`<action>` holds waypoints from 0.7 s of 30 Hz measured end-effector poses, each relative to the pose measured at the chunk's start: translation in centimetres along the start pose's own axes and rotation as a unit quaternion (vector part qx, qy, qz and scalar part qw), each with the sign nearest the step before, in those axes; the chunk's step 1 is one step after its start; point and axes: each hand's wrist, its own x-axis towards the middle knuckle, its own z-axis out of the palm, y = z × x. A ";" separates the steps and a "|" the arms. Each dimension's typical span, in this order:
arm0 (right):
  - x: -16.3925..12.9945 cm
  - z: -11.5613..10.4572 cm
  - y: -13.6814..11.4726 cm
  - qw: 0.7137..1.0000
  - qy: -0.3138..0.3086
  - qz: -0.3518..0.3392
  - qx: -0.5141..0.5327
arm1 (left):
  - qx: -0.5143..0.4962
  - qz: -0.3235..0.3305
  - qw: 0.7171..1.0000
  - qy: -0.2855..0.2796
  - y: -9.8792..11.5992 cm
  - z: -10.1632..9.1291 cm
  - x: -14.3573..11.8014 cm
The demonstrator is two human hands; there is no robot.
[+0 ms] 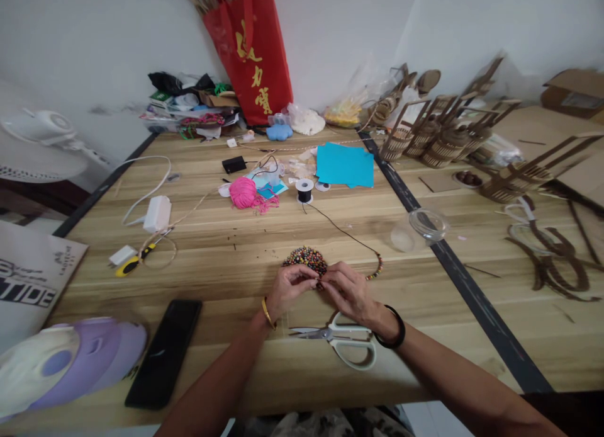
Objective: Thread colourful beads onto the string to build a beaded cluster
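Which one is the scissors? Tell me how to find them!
Look at the long wooden table and find the two hands, left hand and right hand, meeting over a pile of colourful beads. Just below the right hand lie the scissors. They have silver blades and big white handles, unlike the flat black phone to their left.

The fingertips of the left hand (291, 289) and the right hand (350, 293) meet at the near edge of the bead pile (306, 260), and they hide whatever they pinch there; the near part of the pile is covered too. Right of the pile, the black cord (340, 228) vanishes under the right hand. The single beads are too small to tell apart. Near the pile, the scissors (344, 341) are partly covered by the right wrist. Far left of the pile, the purple object (70, 361) is cut off by the picture's edge.
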 end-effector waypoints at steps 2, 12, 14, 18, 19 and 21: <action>0.0 0.0 0.0 1.000 0.003 0.001 -0.002 | -0.002 0.000 1.000 0.002 -0.1 0.0 0.0; -0.1 0.0 0.1 1.000 -0.001 -0.004 0.003 | -0.002 0.008 1.000 -0.002 -0.1 -0.1 0.0; -0.1 0.0 0.1 1.000 0.000 -0.003 0.004 | -0.006 0.008 1.000 -0.004 -0.1 0.0 0.1; 0.0 0.0 0.0 1.000 -0.002 0.001 0.003 | -0.011 0.006 1.000 -0.005 -0.2 0.0 0.1; 0.0 0.0 0.0 1.000 -0.003 0.001 0.003 | -0.012 0.005 1.000 -0.004 -0.2 0.0 0.1; 0.0 0.0 0.0 1.000 -0.003 0.001 0.003 | -0.012 0.003 1.000 -0.003 -0.2 0.0 0.1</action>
